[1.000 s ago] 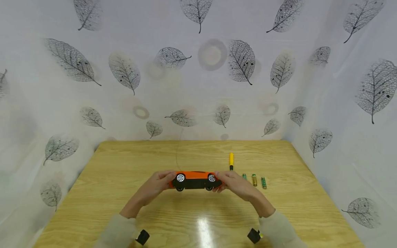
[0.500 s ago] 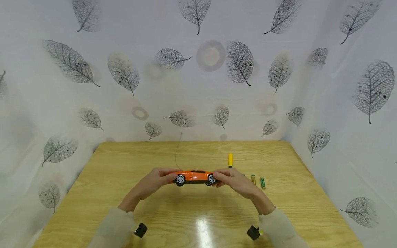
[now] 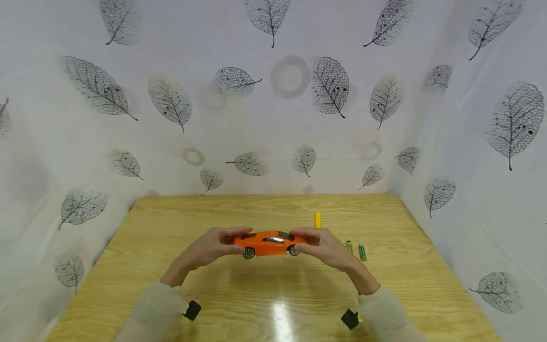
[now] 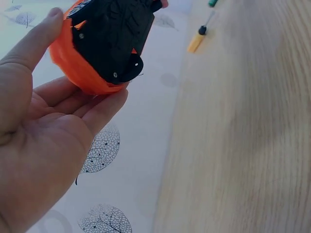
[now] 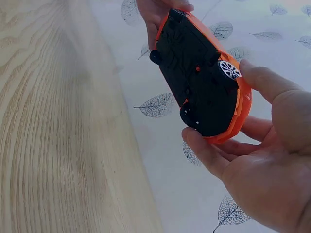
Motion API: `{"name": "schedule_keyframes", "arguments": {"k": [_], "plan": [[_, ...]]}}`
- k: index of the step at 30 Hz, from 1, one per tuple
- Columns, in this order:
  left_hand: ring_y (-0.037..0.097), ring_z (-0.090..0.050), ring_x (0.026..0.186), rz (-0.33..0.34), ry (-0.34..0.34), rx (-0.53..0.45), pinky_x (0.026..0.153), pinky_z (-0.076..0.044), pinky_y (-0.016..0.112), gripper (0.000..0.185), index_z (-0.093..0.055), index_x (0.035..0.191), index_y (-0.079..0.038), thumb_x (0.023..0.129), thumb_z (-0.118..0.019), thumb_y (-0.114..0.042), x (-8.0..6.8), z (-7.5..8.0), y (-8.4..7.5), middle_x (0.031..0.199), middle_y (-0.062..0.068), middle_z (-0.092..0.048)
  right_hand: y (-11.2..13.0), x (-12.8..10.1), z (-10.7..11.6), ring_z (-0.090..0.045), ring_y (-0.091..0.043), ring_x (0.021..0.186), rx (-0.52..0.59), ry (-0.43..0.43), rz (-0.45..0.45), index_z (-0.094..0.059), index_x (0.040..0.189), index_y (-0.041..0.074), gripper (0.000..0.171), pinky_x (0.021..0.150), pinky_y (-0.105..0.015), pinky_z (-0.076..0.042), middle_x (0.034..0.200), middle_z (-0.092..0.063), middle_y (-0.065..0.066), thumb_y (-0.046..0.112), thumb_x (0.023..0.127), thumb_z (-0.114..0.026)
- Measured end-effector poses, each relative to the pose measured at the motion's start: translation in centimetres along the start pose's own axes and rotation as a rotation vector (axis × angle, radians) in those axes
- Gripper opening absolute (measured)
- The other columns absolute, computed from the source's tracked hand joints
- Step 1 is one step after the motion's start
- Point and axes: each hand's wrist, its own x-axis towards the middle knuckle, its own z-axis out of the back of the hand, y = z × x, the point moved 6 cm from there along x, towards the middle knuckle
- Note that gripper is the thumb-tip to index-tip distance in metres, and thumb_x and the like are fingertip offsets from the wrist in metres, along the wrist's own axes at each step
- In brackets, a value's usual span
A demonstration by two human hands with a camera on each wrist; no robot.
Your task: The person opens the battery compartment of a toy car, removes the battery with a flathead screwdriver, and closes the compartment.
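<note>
An orange toy car (image 3: pixel 268 243) with a black underside (image 5: pixel 194 82) hangs above the middle of the wooden table (image 3: pixel 171 223), held by its two ends. My left hand (image 3: pixel 210 247) grips one end, thumb on one side and fingers curled under the orange body (image 4: pixel 80 73). My right hand (image 3: pixel 325 246) grips the other end next to a silver wheel (image 5: pixel 229 70). In the head view the roof and side windows face the camera.
A yellow-handled screwdriver (image 3: pixel 317 219) lies behind my right hand, also visible as the screwdriver (image 4: pixel 198 40) in the left wrist view. Two small batteries (image 3: pixel 356 249) lie to the right of it. Leaf-patterned white cloth (image 3: pixel 273 95) walls the table on three sides.
Both hands have rolled the car about its long axis: its black underside faced the camera a second ago, now its orange top does. The car has also risen slightly.
</note>
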Motion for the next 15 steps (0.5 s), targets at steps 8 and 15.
{"name": "schedule_keyframes", "arguments": {"k": [8,15], "plan": [[0.028,-0.059,0.128,0.004,0.016,0.052,0.095,-0.053,0.024,0.069,-0.044,0.154,0.002,0.097,-0.075,-0.022,-0.04,-0.36,-0.55,0.153,0.02,-0.05,-0.1,0.26,0.11,-0.062,-0.022,0.124,0.031,0.014,0.073,-0.053,0.148,-0.001,0.053,0.098,-0.028,-0.054,0.148,-0.053,-0.021,0.014,0.1,-0.07],[0.041,-0.05,0.137,-0.069,-0.008,0.202,0.111,-0.045,0.047,0.071,-0.043,0.152,0.007,0.096,-0.077,-0.021,0.02,-0.5,-1.08,0.152,0.027,-0.048,0.04,0.32,0.26,-0.06,-0.021,0.126,-0.016,0.009,0.128,-0.052,0.148,-0.003,0.056,0.104,-0.034,-0.051,0.148,-0.053,-0.022,0.009,0.098,-0.073]]}}
